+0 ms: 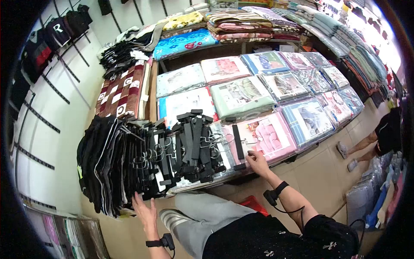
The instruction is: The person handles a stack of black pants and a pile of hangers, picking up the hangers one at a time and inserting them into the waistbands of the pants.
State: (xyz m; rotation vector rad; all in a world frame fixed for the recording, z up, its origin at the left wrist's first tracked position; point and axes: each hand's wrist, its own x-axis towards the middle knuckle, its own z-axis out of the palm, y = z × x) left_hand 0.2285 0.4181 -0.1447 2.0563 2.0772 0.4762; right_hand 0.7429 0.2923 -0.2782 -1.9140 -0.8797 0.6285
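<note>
My left hand (145, 212), fingers spread, is at the near edge of a thick stack of folded black trousers (101, 166), some with white side stripes. My right hand (257, 163) has its fingers curled together beside a black clip hanger (238, 142), just below its metal hook. I cannot tell whether the fingers hold part of it. That hanger lies over a pink bedding pack (271, 137). Between my hands is a tangled heap of black clip hangers (194, 146) with metal hooks pointing various ways.
Rows of plastic-wrapped bedding packs (241, 97) cover the display table. Folded blankets (185, 43) are stacked behind, and more textiles (362, 64) line the right. A wall rack with dark clothes (56, 32) stands left. A person's legs (362, 144) show at the right.
</note>
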